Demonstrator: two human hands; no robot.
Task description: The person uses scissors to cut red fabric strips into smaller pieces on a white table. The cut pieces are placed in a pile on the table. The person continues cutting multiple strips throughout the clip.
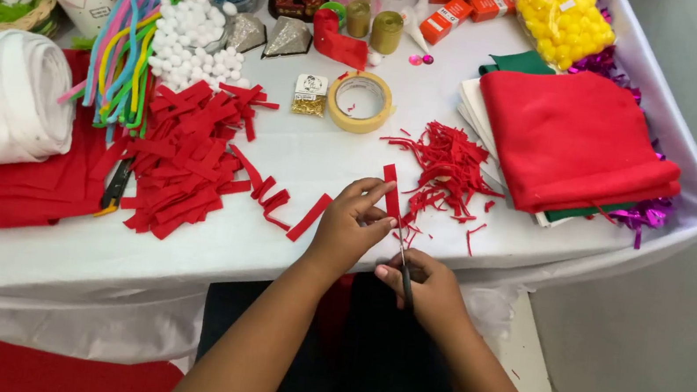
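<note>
Left hand (351, 226) pinches red felt strip (391, 192); right hand (426, 287) closed around scissors (404, 274), blades at strip.

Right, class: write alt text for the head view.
A left hand holds a red felt strip upright while the right hand cuts it with scissors, above a white table piled with red strips and trimmings.
</note>
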